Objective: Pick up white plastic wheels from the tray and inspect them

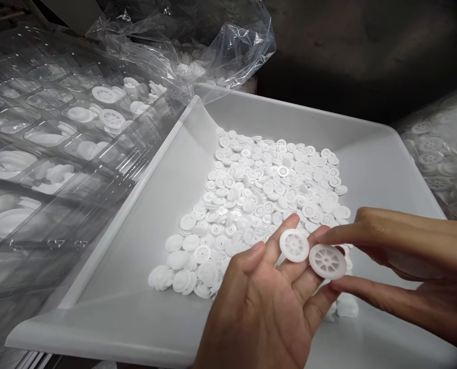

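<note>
A: Where's the piece being handled?

B: The pinched disc (327, 261) is in the right hand (413, 246), thumb and forefinger closed on its rim. The resting disc (294, 245) sits just beside it on the fingers of the left hand (267, 307); I can't tell if the two rims touch.

A: Is the left hand gripping too?

B: Doesn't look it. Palm up, fingers spread, thumb clear of the disc: it supports.

A: How would you handle them well?

B: I'd pinch by the rim only, leaving the spokes visible, and tilt both faces alike. Light pressure should do. A slight cupping of the left fingers ought to stop the resting disc sliding off.

A: And a slip?

B: It would probably land in the pile of white discs (251, 195) below and beyond the left hand, inside the grey tray (309, 113).

A: Farther out?

B: Left of the left hand, clear moulded trays (49, 97), several pockets holding white pieces. Ahead of it, past the tray, a clear plastic bag (244, 46). Beyond the right hand, bagged discs (436, 148).
</note>
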Motion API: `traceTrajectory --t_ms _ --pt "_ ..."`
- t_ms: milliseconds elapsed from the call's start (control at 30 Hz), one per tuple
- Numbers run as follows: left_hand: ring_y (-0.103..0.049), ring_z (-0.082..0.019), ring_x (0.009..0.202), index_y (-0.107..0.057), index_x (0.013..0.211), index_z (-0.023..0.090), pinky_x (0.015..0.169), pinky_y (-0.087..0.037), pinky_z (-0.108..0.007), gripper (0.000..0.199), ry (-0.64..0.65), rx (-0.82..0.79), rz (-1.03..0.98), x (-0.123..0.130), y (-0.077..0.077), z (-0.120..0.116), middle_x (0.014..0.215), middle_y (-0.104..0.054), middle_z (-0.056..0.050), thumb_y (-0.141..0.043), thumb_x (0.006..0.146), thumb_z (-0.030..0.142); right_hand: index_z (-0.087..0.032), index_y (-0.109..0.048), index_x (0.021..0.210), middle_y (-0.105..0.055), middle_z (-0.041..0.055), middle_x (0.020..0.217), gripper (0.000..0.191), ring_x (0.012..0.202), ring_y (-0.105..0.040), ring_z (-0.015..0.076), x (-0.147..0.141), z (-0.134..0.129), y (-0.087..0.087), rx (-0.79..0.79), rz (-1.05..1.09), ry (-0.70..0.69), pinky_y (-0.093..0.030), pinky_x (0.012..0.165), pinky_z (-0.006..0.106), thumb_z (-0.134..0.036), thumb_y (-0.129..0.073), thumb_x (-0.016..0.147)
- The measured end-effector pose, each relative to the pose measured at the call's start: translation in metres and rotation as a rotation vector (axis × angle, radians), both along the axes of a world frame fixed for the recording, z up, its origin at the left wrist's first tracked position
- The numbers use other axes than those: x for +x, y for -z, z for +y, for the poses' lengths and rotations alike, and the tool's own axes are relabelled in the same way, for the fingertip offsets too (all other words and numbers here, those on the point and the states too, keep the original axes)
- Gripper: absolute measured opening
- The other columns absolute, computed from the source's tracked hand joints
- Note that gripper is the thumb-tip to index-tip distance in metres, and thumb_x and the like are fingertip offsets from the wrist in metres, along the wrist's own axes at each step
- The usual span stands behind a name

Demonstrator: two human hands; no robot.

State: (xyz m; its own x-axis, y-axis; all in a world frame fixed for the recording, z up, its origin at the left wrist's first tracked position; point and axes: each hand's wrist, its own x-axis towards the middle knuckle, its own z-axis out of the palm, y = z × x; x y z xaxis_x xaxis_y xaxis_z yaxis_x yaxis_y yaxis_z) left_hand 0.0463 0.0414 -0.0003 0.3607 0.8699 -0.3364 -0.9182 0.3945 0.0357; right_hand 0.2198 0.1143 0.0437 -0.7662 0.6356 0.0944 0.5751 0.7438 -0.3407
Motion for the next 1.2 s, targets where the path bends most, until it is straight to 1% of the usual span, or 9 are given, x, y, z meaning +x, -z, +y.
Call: traceTrajectory --t_ms 233,400,500,667,867,967,1067,1133,1200 --pt "-0.031 -0.029 0.137 -0.003 0.153 0.024 0.113 -0.021 -0.049 0.075 -0.009 0.008 0.012 0.002 -0.003 0.004 0.148 -0.032 -0.011 -0.039 0.088 0.038 -0.037 -0.053 0.115 -0.048 -0.0046 0.072 0.034 0.056 -0.042 0.0042 0.003 0.006 0.002 -0.015 -0.073 0.007 -0.038 0.051 0.014 -0.048 -0.061 0.084" --pt "-0.035 -0.025 0.135 0.009 0.151 0.016 0.116 -0.019 -0.041 0.073 -0.038 0.080 -0.095 0.001 0.000 -0.008 0.142 -0.043 -0.014 -0.027 0.095 0.044 -0.039 -0.054 0.114 -0.048 -0.0044 0.072 0.032 0.054 -0.041 0.0047 0.002 0.008 0.005 0.000 -0.056 0.027 -0.036 0.049 0.015 -0.052 -0.057 0.086" --pt "-0.032 -0.024 0.136 0.014 0.150 0.015 0.117 -0.018 -0.037 0.072 -0.051 0.114 -0.129 0.001 0.002 -0.011 0.142 -0.042 -0.014 -0.025 0.096 0.044 -0.040 -0.054 0.113 -0.049 -0.0053 0.072 0.030 0.053 -0.040 0.0045 0.001 0.008 0.003 -0.027 -0.063 0.035 -0.036 0.050 0.015 -0.053 -0.057 0.085" --pt "-0.027 -0.025 0.138 0.009 0.150 0.016 0.117 -0.018 -0.038 0.070 -0.036 0.140 -0.120 -0.001 0.004 -0.011 0.145 -0.039 -0.013 -0.024 0.096 0.045 -0.041 -0.054 0.111 -0.051 -0.0070 0.073 0.030 0.051 -0.037 0.0039 0.004 0.007 0.003 -0.080 -0.041 0.053 -0.035 0.049 0.014 -0.053 -0.059 0.084" --pt "-0.026 -0.024 0.138 0.008 0.150 0.017 0.118 -0.016 -0.039 0.069 -0.048 0.114 -0.114 -0.002 0.002 -0.011 0.144 -0.040 -0.013 -0.023 0.096 0.045 -0.040 -0.051 0.116 -0.058 -0.0091 0.083 0.042 0.062 -0.049 0.0031 0.004 0.007 0.003 -0.060 -0.031 0.061 -0.042 0.056 0.010 -0.053 -0.066 0.078" --pt "-0.029 -0.024 0.138 0.005 0.151 0.018 0.118 -0.014 -0.041 0.067 -0.045 0.107 -0.108 -0.001 0.002 -0.010 0.146 -0.037 -0.012 -0.024 0.096 0.045 -0.041 -0.052 0.112 -0.055 -0.0100 0.073 0.039 0.062 -0.049 0.0038 -0.001 0.001 -0.006 -0.051 -0.051 0.176 -0.040 0.057 0.011 -0.054 -0.066 0.078" --pt "-0.031 -0.023 0.137 0.002 0.151 0.019 0.118 -0.012 -0.042 0.066 -0.044 0.108 -0.131 -0.002 0.002 -0.008 0.147 -0.036 -0.012 -0.024 0.096 0.044 -0.039 -0.057 0.103 -0.056 -0.0096 0.070 0.021 0.065 -0.051 0.0052 0.001 0.001 -0.008 -0.164 -0.105 0.315 -0.039 0.061 0.015 -0.054 -0.053 0.088" --pt "-0.031 -0.023 0.137 -0.001 0.150 0.019 0.118 -0.011 -0.042 0.065 -0.044 0.104 -0.149 -0.003 0.003 -0.008 0.147 -0.035 -0.012 -0.025 0.096 0.044 -0.037 -0.058 0.103 -0.063 -0.0109 0.089 0.023 0.081 -0.059 0.0062 0.008 0.007 -0.001 -0.178 -0.136 0.271 -0.043 0.070 0.016 -0.051 -0.042 0.095" --pt "-0.032 -0.023 0.136 0.001 0.151 0.020 0.118 -0.012 -0.043 0.066 -0.050 0.086 -0.142 -0.004 0.003 -0.009 0.146 -0.036 -0.013 -0.026 0.095 0.045 -0.036 -0.055 0.111 -0.064 -0.0109 0.100 0.022 0.086 -0.062 0.0062 0.016 0.015 0.012 -0.098 -0.132 0.103 -0.047 0.073 0.017 -0.038 -0.038 0.098"
